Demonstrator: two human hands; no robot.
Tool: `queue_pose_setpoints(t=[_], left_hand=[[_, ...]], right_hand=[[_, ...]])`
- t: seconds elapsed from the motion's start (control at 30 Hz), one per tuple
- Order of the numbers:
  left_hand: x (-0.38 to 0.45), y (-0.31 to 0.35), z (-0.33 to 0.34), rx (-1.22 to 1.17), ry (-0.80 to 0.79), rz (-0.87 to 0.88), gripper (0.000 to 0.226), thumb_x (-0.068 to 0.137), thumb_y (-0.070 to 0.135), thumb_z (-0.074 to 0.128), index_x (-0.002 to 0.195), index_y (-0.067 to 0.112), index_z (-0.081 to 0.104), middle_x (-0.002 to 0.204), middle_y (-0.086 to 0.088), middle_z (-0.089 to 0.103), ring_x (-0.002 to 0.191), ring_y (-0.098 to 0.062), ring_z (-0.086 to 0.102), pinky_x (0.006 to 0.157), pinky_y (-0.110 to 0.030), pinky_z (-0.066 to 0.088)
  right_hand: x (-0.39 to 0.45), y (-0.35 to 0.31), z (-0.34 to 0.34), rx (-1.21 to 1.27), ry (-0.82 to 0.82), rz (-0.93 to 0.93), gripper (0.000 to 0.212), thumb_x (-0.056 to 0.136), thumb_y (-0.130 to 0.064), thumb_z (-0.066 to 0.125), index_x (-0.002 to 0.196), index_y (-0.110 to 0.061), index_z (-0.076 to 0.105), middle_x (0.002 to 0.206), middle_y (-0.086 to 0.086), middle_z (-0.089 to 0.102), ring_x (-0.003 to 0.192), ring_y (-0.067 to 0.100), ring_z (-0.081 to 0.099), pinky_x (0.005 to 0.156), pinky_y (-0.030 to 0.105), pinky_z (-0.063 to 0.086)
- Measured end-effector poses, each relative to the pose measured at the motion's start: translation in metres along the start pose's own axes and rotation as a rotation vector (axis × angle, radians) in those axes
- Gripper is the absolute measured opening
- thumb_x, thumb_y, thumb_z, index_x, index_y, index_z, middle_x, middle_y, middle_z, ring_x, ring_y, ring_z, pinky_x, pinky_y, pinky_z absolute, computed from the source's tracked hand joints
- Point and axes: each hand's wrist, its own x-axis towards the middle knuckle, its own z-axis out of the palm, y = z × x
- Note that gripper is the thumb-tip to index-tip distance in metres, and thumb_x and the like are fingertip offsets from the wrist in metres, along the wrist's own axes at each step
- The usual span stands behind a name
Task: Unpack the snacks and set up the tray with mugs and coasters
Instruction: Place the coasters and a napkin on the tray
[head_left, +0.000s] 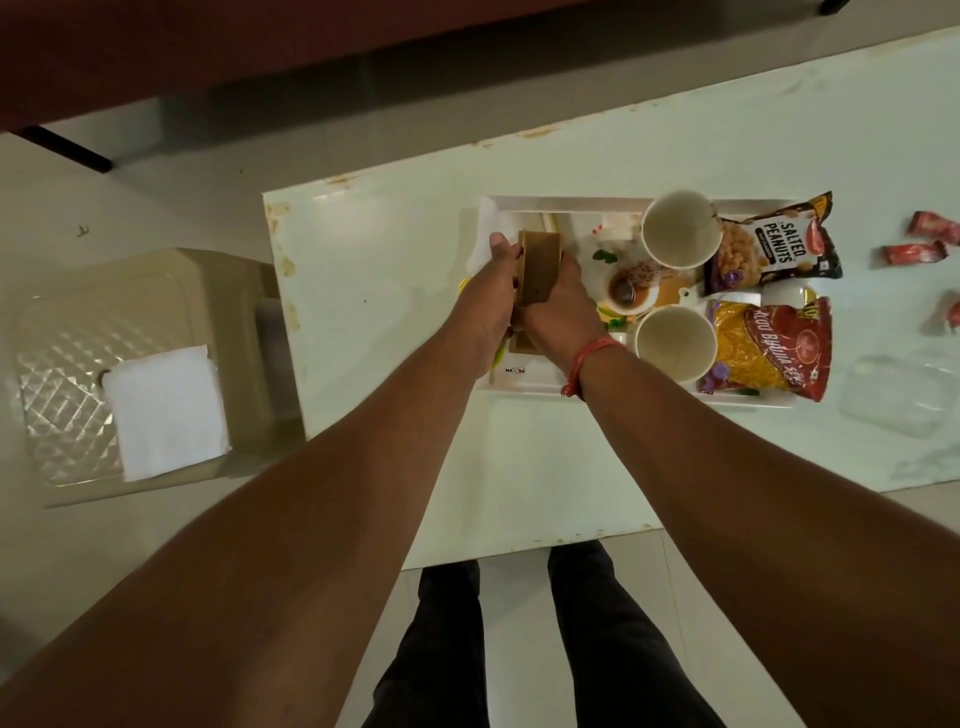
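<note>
two white paper mugs (680, 228) and snack bags (774, 244) sit on the white tray (519, 387). left hand (488, 306) and right hand (558, 306) both grip brown square coasters (540, 265), not laid out yet.

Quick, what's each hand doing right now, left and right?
Left hand: grips the left side of the brown coaster stack over the tray.
Right hand: fingers curled round the same stack from the right.
</note>
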Motion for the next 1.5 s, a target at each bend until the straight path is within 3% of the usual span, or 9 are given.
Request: queue_pose_setpoints(t=[0.13, 0.27, 0.43, 0.57, 0.7, 0.77, 0.97, 1.17, 1.5], left_hand=[[-0.002, -0.003, -0.008, 0.144, 0.05, 0.09, 0.061, 0.101, 0.059, 0.014, 0.148, 0.029, 0.039, 0.15, -0.001, 0.046, 0.135, -0.023, 0.046, 0.115, -0.044, 0.035], [-0.007, -0.008, -0.032, 0.124, 0.117, 0.2, 0.058, 0.103, 0.054, 0.02, 0.148, 0.024, 0.04, 0.152, -0.003, 0.043, 0.14, -0.024, 0.04, 0.118, -0.045, 0.031], [-0.016, -0.019, -0.088, 0.079, 0.223, 0.283, 0.053, 0.103, 0.05, 0.029, 0.144, 0.02, 0.046, 0.143, 0.001, 0.052, 0.135, -0.018, 0.046, 0.115, -0.042, 0.035], [-0.028, -0.034, -0.155, 0.132, 0.345, 0.291, 0.045, 0.104, 0.041, 0.037, 0.143, 0.019, 0.048, 0.147, 0.0, 0.05, 0.137, -0.016, 0.044, 0.117, -0.036, 0.032], [-0.042, -0.057, -0.23, 0.189, 0.487, 0.363, 0.031, 0.097, 0.025, 0.048, 0.12, 0.016, 0.066, 0.12, -0.007, 0.067, 0.111, -0.022, 0.063, 0.102, -0.038, 0.049], [-0.051, -0.072, -0.268, 0.309, 0.611, 0.373, 0.031, 0.096, 0.016, 0.048, 0.121, 0.013, 0.065, 0.123, -0.006, 0.066, 0.115, -0.021, 0.06, 0.103, -0.035, 0.047], [-0.061, -0.13, -0.363, 0.531, 0.945, 0.153, 0.036, 0.095, 0.016, 0.055, 0.13, 0.02, 0.059, 0.133, -0.012, 0.051, 0.123, -0.033, 0.047, 0.102, -0.039, 0.038], [-0.066, -0.166, -0.399, 0.578, 0.812, -0.008, 0.047, 0.094, 0.023, 0.055, 0.141, 0.023, 0.048, 0.136, -0.015, 0.039, 0.123, -0.035, 0.04, 0.102, -0.045, 0.04], [-0.064, -0.173, -0.388, 0.48, 0.632, 0.118, 0.045, 0.093, 0.021, 0.054, 0.138, 0.02, 0.05, 0.128, -0.01, 0.039, 0.115, -0.029, 0.047, 0.1, -0.039, 0.046]], right_hand=[[-0.007, -0.006, -0.001, -0.045, 0.085, -0.04, 0.101, 0.077, -0.011, 0.069, 0.155, -0.032, 0.009, 0.149, 0.005, 0.04, 0.131, 0.029, 0.05, 0.098, 0.045, 0.054], [-0.021, -0.021, 0.002, -0.225, 0.249, -0.201, 0.085, 0.088, -0.008, 0.061, 0.157, -0.017, 0.012, 0.158, 0.006, 0.028, 0.145, 0.025, 0.029, 0.118, 0.039, 0.031], [-0.038, -0.037, 0.041, -0.326, 0.238, -0.384, 0.074, 0.089, -0.005, 0.055, 0.155, -0.013, 0.023, 0.156, 0.008, 0.032, 0.144, 0.025, 0.031, 0.12, 0.034, 0.027], [-0.052, -0.047, 0.099, -0.444, 0.082, -0.419, 0.067, 0.093, -0.008, 0.055, 0.154, -0.012, 0.027, 0.158, 0.004, 0.031, 0.147, 0.02, 0.026, 0.118, 0.025, 0.018], [-0.065, -0.048, 0.161, -0.547, -0.074, -0.48, 0.064, 0.096, -0.014, 0.055, 0.154, -0.009, 0.028, 0.159, 0.008, 0.031, 0.148, 0.022, 0.024, 0.121, 0.031, 0.019], [-0.07, -0.047, 0.191, -0.587, -0.143, -0.485, 0.063, 0.097, -0.017, 0.054, 0.154, -0.009, 0.028, 0.158, 0.009, 0.031, 0.148, 0.024, 0.024, 0.121, 0.032, 0.02], [-0.088, -0.045, 0.273, -0.676, -0.293, -0.401, 0.062, 0.097, -0.025, 0.054, 0.152, -0.008, 0.029, 0.153, 0.013, 0.037, 0.141, 0.031, 0.033, 0.114, 0.037, 0.029], [-0.092, -0.043, 0.328, -0.644, -0.319, -0.21, 0.061, 0.097, -0.031, 0.054, 0.149, -0.008, 0.031, 0.151, 0.012, 0.039, 0.135, 0.03, 0.042, 0.102, 0.033, 0.036], [-0.083, -0.027, 0.365, -0.438, -0.082, -0.042, 0.048, 0.093, -0.032, 0.063, 0.133, -0.008, 0.05, 0.129, 0.009, 0.062, 0.116, 0.029, 0.06, 0.097, 0.041, 0.052]])
